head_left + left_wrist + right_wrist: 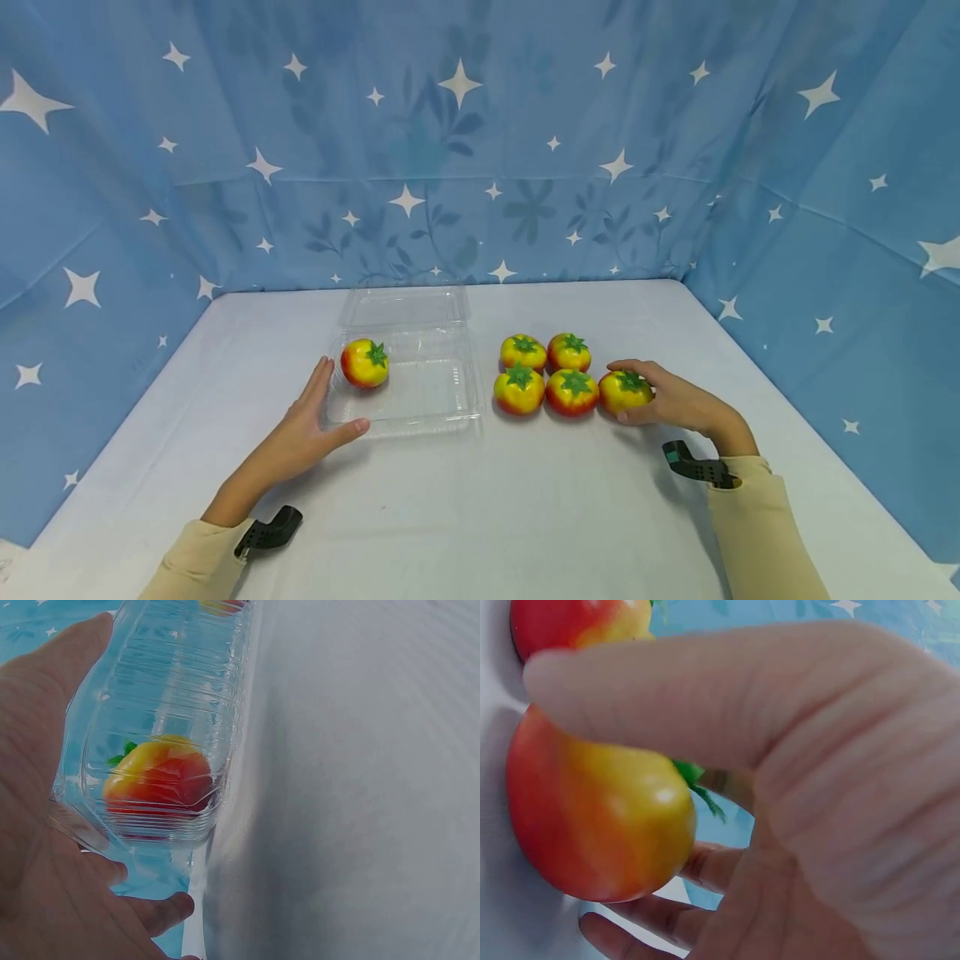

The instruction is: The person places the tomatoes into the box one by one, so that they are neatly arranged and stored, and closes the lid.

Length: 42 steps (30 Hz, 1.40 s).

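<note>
The most probable trouble was with the rightmost toy tomato [617, 398]: its skin looked smooth and glossy and its form was round, so an uneven grip could let it slip out and roll over the tabletop [525, 508]. A second danger was the front middle toy tomato [572, 398], which sat so near that a sideways lift could push it against the front left toy tomato [519, 396]. The clear plastic container [423, 387] looked light; therefore a bump from the left hand [300, 432] could make it slide, and the toy tomato inside it [360, 365] could roll away from the left end.

As for the right hand [681, 402], its fingers [671, 919] were curved round the rightmost toy tomato, with the thumb on the near side and the others on the far side. The green leaf top faced toward the palm. This fruit appeared to rest on the tabletop, at the right end of the front row. The left hand held nothing; its fingers were spread apart around the container's near left corner. Whether they touched the wall, I could not tell.
</note>
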Each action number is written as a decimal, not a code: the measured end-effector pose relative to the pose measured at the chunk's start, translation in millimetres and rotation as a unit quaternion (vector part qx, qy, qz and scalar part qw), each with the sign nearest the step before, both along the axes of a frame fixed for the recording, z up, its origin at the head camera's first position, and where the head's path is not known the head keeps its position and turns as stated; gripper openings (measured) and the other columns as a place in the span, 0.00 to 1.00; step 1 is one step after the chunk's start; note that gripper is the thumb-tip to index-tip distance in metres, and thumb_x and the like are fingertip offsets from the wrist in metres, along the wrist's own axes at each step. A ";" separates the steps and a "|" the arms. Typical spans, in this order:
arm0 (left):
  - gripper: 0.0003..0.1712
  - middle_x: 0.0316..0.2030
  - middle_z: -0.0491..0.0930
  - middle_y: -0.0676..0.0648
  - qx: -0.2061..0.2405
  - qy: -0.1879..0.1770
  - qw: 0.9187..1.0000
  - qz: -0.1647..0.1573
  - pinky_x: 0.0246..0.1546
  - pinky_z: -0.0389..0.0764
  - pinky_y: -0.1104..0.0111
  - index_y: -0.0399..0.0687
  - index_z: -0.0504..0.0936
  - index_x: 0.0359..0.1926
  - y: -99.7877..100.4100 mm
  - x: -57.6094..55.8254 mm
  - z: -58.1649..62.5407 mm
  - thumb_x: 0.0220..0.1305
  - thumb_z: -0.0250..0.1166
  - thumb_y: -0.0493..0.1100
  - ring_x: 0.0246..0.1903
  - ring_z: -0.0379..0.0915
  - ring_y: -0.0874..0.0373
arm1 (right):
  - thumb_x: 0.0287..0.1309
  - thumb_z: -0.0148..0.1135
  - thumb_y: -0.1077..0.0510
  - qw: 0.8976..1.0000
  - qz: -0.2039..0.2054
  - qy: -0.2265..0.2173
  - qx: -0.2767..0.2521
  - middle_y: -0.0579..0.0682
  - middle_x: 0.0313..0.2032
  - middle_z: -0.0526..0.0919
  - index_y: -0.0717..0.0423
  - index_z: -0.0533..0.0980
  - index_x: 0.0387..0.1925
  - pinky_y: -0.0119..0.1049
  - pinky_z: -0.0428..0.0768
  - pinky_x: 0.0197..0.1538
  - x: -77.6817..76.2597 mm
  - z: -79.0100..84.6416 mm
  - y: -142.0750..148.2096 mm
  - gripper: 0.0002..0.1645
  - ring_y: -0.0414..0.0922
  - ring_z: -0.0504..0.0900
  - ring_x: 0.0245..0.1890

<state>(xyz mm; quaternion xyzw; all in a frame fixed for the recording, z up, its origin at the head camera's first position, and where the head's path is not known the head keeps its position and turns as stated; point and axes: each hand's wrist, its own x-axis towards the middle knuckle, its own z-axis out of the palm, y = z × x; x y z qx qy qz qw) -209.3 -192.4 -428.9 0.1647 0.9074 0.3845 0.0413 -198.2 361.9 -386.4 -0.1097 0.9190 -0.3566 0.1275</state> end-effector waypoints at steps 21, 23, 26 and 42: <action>0.70 0.85 0.29 0.35 -0.004 0.000 1.000 0.006 0.73 0.44 0.27 0.36 0.33 0.86 -2.8 -0.1 4.7 0.69 0.71 0.65 0.82 0.32 0.30 | 0.72 0.68 0.47 0.989 -0.113 0.078 -0.052 0.69 0.69 0.69 0.63 0.59 0.81 0.63 0.77 0.64 -10.0 14.7 -7.6 0.48 0.67 0.72 0.64; 0.70 0.85 0.29 0.36 0.001 0.000 1.000 0.005 0.73 0.44 0.27 0.37 0.33 0.86 -1.8 -0.9 3.6 0.69 0.71 0.65 0.82 0.32 0.30 | 0.73 0.68 0.47 0.987 -0.122 0.081 -0.064 0.70 0.70 0.67 0.63 0.57 0.82 0.65 0.77 0.65 -9.2 19.5 -11.0 0.49 0.69 0.71 0.66; 0.70 0.85 0.29 0.36 0.007 -0.003 1.000 0.003 0.73 0.44 0.27 0.38 0.34 0.86 -1.0 -0.8 0.4 0.68 0.71 0.64 0.82 0.31 0.31 | 0.72 0.69 0.47 0.985 -0.126 0.082 -0.081 0.70 0.73 0.63 0.61 0.55 0.83 0.68 0.75 0.67 -8.5 27.4 -19.9 0.51 0.72 0.68 0.70; 0.68 0.86 0.30 0.36 0.015 -0.005 1.000 0.010 0.73 0.44 0.26 0.40 0.37 0.87 2.8 3.8 -1.8 0.68 0.71 0.64 0.82 0.33 0.30 | 0.68 0.73 0.48 0.979 -0.059 0.135 -0.140 0.61 0.76 0.64 0.55 0.61 0.81 0.65 0.75 0.68 -41.9 61.7 -119.7 0.48 0.66 0.69 0.72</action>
